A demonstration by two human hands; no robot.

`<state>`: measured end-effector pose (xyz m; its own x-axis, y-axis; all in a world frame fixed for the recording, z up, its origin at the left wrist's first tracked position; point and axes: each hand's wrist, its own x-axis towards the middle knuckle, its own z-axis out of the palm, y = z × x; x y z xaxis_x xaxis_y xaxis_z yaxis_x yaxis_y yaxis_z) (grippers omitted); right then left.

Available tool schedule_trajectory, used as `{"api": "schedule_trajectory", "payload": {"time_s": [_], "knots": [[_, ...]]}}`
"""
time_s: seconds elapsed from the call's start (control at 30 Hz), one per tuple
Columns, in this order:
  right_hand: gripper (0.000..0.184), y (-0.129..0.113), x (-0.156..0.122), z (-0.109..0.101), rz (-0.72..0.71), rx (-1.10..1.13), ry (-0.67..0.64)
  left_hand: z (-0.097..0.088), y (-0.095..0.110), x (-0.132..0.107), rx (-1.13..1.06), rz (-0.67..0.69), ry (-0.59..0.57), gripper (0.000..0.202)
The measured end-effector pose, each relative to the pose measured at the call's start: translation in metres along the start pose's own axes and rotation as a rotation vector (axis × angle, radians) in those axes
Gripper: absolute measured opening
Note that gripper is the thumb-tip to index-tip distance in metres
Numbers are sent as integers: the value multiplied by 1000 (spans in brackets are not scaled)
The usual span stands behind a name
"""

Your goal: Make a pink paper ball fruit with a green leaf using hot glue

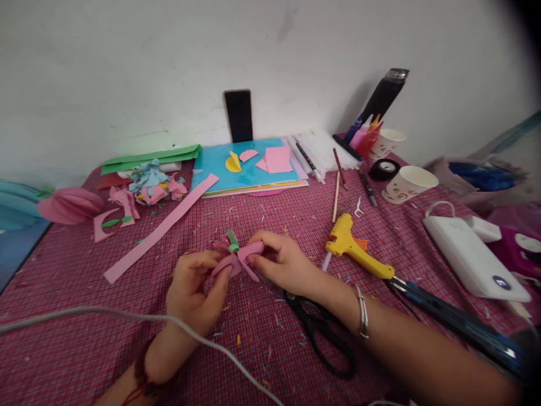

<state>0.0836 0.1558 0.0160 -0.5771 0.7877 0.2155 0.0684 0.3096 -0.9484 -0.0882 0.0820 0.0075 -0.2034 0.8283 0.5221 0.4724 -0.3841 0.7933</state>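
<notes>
Between my hands is a pink paper flower (pixel 230 264) with a green piece at its centre. My left hand (pixel 194 290) pinches a petal on its left side between thumb and fingers. On the other side my right hand (pixel 285 262) grips a right-hand petal the same way. Black-handled scissors (pixel 323 335) lie under and beside my right forearm, their blades partly hidden. To the right of my right hand a yellow glue gun (pixel 357 251) rests on the cloth, a clear stick at its end.
A white cable (pixel 127 313) crosses in front of my left wrist. A pink paper strip (pixel 163 228) and paper scraps (pixel 150 183) lie left. A blue sheet (pixel 215 175) is at the back. Paper cups (pixel 409 183) and a white power bank (pixel 473 259) stand right.
</notes>
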Motion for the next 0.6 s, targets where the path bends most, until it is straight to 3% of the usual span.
{"api": "schedule_trajectory", "payload": {"time_s": [0.1, 0.2, 0.3, 0.4, 0.47, 0.6], "knots": [[12, -1, -1, 2, 9, 5, 25, 0, -4, 1, -76, 4, 40, 22], [16, -2, -2, 4, -47, -45, 45, -5, -6, 7, 47, 56, -98, 15], [15, -2, -3, 4, -147, -112, 42, -11, -3, 12, 99, 12, -237, 10], [17, -2, -4, 2, -243, -174, 20, -14, 1, 15, 4, -39, -312, 28], [22, -1, -4, 0, -292, -208, -7, -13, 3, 15, -5, -25, -307, 33], [21, -1, -4, -1, -334, -308, -47, -7, 8, 12, 161, 15, -230, 9]]}}
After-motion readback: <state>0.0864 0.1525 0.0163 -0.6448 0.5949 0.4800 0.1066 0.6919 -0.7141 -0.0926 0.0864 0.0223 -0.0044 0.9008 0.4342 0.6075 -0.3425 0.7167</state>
